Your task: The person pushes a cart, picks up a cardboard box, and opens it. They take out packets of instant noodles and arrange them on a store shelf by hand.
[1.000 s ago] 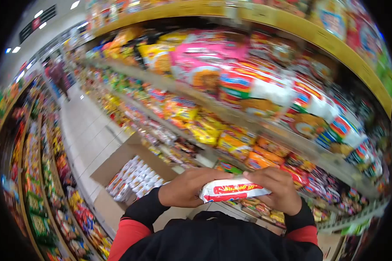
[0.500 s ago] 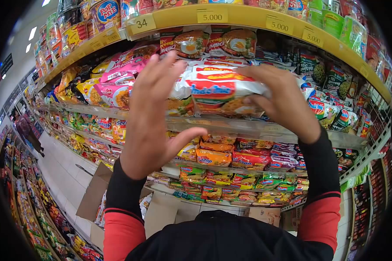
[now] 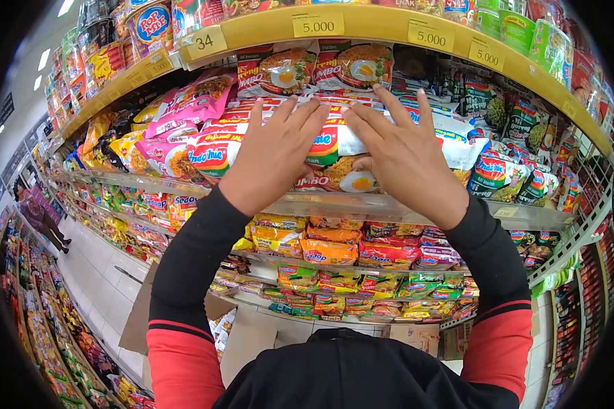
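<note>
Packs of instant noodles (image 3: pixel 348 176) in white, red and green wrappers lie in a row along the front of the upper shelf. My left hand (image 3: pixel 276 146) rests flat on the packs left of centre, its fingers stretched toward the back. Beside it, my right hand (image 3: pixel 399 146) presses on the packs right of centre with its fingers spread. The two hands nearly meet at the fingertips and cover parts of the wrappers. Behind them, more noodle packs (image 3: pixel 355 66) with an egg picture stand upright.
A yellow price rail (image 3: pixel 375 27) crosses above, with noodle cups (image 3: pixel 150 27) over it. Pink packs (image 3: pixel 174 153) lie to the left. Lower shelves hold more packs (image 3: pixel 327 252). An open cardboard box (image 3: pixel 140 310) stands on the floor. A person (image 3: pixel 41 218) is in the aisle.
My right hand has let go of the noodle pack, which now lies in the row. My left hand has come down from the air onto the packs.
</note>
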Motion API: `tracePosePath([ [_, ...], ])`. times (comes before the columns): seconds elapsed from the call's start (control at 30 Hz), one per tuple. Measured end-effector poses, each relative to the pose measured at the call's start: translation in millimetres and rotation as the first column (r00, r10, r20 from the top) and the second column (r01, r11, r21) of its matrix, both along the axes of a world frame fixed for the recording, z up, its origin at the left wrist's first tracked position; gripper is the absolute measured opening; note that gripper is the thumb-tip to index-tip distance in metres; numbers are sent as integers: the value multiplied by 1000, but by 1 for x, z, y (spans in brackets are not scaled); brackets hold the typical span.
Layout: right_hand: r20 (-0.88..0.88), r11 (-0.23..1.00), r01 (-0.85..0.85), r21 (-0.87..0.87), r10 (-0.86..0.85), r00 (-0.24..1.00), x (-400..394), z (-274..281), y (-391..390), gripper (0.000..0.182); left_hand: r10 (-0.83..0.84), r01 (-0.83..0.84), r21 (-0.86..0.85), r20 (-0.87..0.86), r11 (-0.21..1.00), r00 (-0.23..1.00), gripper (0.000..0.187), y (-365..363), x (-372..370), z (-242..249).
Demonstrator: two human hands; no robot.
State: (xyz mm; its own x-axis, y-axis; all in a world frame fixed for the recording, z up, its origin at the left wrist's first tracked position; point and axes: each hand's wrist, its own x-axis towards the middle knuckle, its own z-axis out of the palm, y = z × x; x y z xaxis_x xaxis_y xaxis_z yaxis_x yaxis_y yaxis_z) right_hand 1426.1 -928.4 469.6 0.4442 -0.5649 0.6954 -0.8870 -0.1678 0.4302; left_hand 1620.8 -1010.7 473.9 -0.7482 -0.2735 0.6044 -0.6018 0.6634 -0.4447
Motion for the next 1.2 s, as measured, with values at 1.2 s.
tracePosePath([
  [1.2, 756, -157, -802, 576, 476, 450, 330, -391, -40, 27, 947, -361, 876, 310, -320, -85, 106, 285, 313, -471],
])
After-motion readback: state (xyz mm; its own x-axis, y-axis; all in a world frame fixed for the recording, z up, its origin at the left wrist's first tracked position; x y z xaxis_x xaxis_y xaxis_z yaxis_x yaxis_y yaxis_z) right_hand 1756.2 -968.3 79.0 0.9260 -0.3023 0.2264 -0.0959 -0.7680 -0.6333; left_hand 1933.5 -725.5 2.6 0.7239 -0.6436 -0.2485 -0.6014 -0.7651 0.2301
